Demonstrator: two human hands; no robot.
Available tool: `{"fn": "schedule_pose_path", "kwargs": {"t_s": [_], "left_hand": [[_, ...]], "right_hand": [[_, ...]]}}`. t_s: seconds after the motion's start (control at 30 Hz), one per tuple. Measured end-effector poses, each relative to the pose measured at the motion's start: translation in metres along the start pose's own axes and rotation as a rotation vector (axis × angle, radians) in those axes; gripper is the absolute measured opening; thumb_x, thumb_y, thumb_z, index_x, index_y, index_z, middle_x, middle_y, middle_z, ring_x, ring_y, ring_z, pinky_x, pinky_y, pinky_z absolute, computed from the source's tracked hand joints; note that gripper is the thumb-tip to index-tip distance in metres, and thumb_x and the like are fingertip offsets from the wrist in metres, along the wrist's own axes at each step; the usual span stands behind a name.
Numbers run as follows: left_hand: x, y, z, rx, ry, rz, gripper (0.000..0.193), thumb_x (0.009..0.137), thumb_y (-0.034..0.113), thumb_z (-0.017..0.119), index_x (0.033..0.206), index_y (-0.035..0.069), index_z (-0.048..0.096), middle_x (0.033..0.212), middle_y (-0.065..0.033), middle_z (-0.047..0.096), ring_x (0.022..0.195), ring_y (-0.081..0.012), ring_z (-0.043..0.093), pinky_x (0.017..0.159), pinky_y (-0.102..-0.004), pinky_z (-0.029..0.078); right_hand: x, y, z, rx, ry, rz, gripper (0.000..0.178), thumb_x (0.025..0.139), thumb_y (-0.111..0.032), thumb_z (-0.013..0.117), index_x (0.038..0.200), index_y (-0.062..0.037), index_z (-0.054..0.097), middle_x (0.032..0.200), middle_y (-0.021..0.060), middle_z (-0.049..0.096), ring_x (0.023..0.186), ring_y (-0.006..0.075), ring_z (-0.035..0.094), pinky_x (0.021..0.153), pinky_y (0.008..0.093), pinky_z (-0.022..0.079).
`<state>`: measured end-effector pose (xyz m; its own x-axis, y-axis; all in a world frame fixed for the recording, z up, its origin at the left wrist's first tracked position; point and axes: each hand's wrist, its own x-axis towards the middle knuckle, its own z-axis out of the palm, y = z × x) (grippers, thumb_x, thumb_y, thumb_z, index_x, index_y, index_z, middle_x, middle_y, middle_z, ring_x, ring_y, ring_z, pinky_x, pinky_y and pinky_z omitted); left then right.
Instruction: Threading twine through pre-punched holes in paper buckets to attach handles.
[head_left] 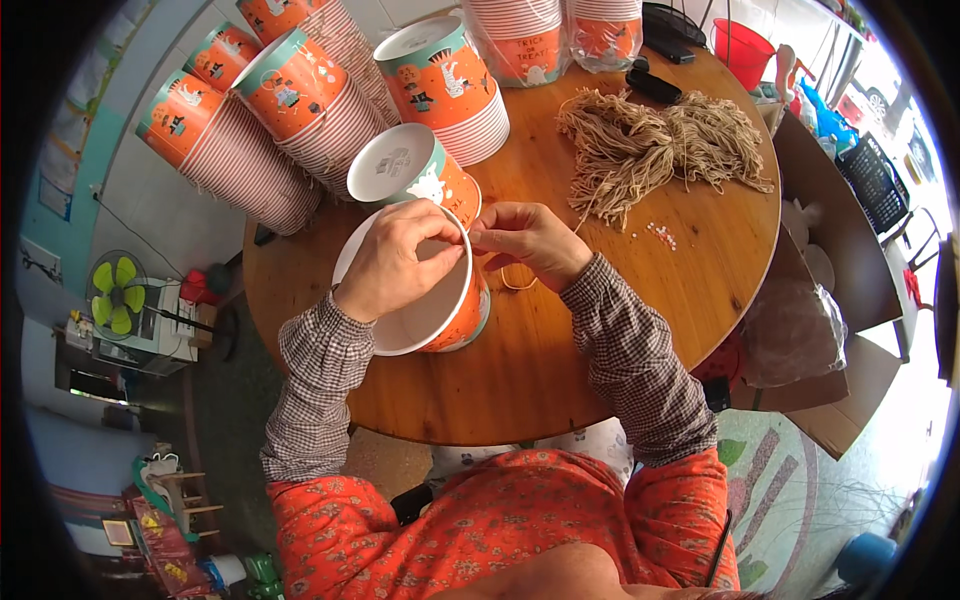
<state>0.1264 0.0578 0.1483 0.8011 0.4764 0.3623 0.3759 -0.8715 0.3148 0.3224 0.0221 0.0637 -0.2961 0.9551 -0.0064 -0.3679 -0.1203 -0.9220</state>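
A paper bucket [462, 322], white inside and orange outside, lies tilted on the table with its mouth toward me. My left hand [405, 258] reaches over the mouth, fingers closed on the rim, thumb on the inner side. Just outside the same rim, my right hand [530, 240] is closed in a pinch. A thin tan cord [517, 284] hangs in a small loop below its fingers. The fingertips of both hands nearly meet at the rim, and what lies between them is too small to make out. Behind them stands a smaller-looking upturned bucket [395, 165] with a green band.
Stacks of nested orange buckets [245, 165] lean at the back left, with another upturned stack [440, 90] beside them. Bagged buckets [515, 40] stand at the far edge. Bundles of tan cord [660, 145] and small beads [661, 235] lie on the wooden table [560, 380] at right.
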Motion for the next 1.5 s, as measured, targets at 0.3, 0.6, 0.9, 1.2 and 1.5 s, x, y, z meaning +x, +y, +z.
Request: {"fn": "schedule_pose_path", "kwargs": {"t_s": [0.3, 0.6, 0.9, 1.2, 1.5], "left_hand": [[-0.002, -0.002, 0.015, -0.23, 0.028, -0.142, 0.007, 0.076, 0.0, 0.065, 0.08, -0.003, 0.061, 0.08, -0.0088, 0.062, 0.073, -0.0185, 0.062, 0.068, -0.0304, 0.05], [-0.002, -0.004, -0.003, -0.215, -0.085, -0.283, 0.003, 0.083, 0.001, 0.057, 0.083, -0.002, 0.056, 0.079, -0.0058, 0.059, 0.071, -0.0109, 0.056, 0.067, -0.0264, 0.047], [-0.011, -0.004, 0.007, -0.613, -0.053, -0.43, 0.016, 0.09, 0.011, 0.066, 0.09, -0.005, 0.063, 0.083, -0.0032, 0.065, 0.077, -0.0095, 0.062, 0.071, -0.0235, 0.053], [-0.027, 0.018, -0.007, -0.554, -0.186, -0.58, 0.025, 0.084, 0.007, 0.071, 0.095, -0.003, 0.051, 0.087, -0.0073, 0.063, 0.08, -0.0113, 0.066, 0.07, -0.0239, 0.054], [-0.052, 0.035, -0.028, -0.644, -0.061, -0.589, 0.034, 0.089, -0.001, 0.059, 0.12, -0.007, 0.05, 0.1, -0.0103, 0.064, 0.09, -0.0111, 0.065, 0.079, -0.0238, 0.053]], "right_hand": [[0.002, 0.004, -0.002, -0.053, -0.004, -0.065, 0.012, 0.09, -0.014, 0.066, 0.095, -0.0029, 0.064, 0.091, 0.0006, 0.065, 0.084, 0.0094, 0.062, 0.072, 0.0259, 0.054], [-0.001, 0.0, 0.0, -0.043, -0.016, -0.057, 0.012, 0.09, -0.015, 0.066, 0.095, -0.0032, 0.064, 0.089, 0.0004, 0.065, 0.081, 0.0097, 0.063, 0.07, 0.0253, 0.054], [-0.002, 0.0, 0.004, -0.057, -0.011, -0.049, 0.013, 0.09, -0.016, 0.067, 0.094, -0.0034, 0.064, 0.088, 0.0008, 0.065, 0.081, 0.0098, 0.063, 0.069, 0.0254, 0.054], [-0.001, 0.012, 0.021, -0.087, -0.079, -0.035, 0.013, 0.09, -0.014, 0.067, 0.094, -0.0021, 0.065, 0.085, 0.0007, 0.065, 0.074, 0.0079, 0.063, 0.066, 0.0219, 0.053], [-0.006, 0.019, 0.045, 0.037, -0.135, -0.148, 0.011, 0.091, -0.014, 0.065, 0.092, -0.0024, 0.063, 0.085, 0.0027, 0.067, 0.073, 0.0076, 0.063, 0.063, 0.0203, 0.051]]}}
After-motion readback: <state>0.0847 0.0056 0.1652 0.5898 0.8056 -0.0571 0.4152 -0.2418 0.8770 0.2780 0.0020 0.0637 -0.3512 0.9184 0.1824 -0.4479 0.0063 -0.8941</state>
